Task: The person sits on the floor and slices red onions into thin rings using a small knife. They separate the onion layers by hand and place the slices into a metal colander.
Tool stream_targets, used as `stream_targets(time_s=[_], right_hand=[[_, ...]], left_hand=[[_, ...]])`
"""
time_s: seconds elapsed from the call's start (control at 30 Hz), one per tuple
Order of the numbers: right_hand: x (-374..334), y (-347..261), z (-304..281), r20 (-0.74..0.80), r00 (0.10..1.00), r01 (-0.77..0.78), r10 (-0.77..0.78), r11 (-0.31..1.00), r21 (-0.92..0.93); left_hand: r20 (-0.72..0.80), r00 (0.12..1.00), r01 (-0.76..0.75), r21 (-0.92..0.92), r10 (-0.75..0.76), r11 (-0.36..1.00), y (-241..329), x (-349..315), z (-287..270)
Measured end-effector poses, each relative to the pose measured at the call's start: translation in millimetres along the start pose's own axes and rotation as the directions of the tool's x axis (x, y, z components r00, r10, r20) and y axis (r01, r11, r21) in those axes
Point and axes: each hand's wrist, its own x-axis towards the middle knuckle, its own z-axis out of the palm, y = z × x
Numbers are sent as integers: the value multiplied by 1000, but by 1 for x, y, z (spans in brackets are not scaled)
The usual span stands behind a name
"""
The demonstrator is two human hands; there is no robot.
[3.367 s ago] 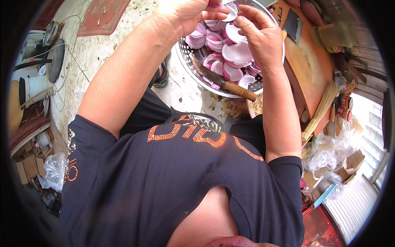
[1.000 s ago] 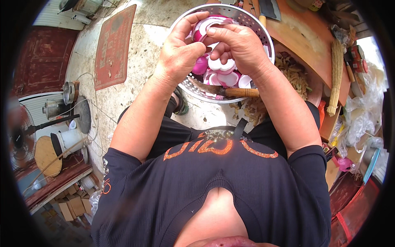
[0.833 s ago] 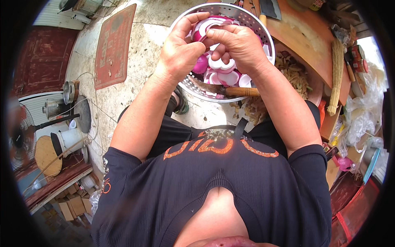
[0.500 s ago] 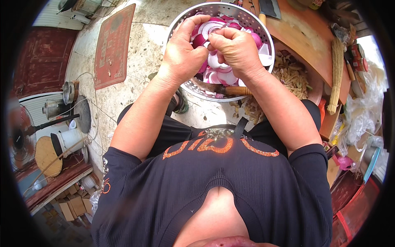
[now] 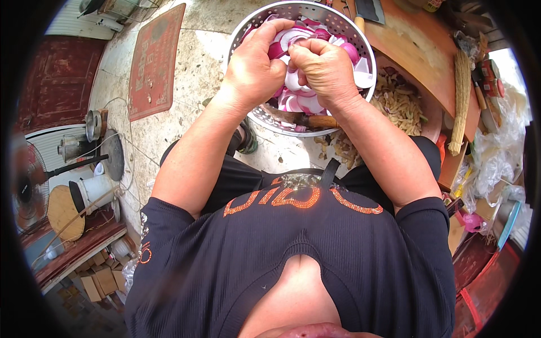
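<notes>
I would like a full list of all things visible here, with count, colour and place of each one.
colander: one, silver, top centre
onion pieces: many, purple-white, in colander
knife: one, brown handle, in colander
cleaver: one, dark, on board
board: one, orange-brown, top right
peels: pile, tan, beside colander
broom: one, straw, right
mat: one, red, floor left
fan: one, black, far left
left hand: on an onion piece
right hand: on an onion piece

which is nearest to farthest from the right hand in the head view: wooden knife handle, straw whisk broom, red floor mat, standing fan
From the right hand:
1. wooden knife handle, just below it in the colander
2. straw whisk broom, to the right
3. red floor mat, to the left
4. standing fan, far left
</notes>
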Motion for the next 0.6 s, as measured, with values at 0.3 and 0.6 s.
stream_targets(time_s=[0.3,0.6], right_hand=[[2,-7,-10,114,993,-30,24,998,53],[6,-11,-18,120,991,68,-57,994,-87]], left_hand=[[138,979,191,-346,-151,919,-6,0,-4],[236,932,348,-377,-275,858,0,0,-10]])
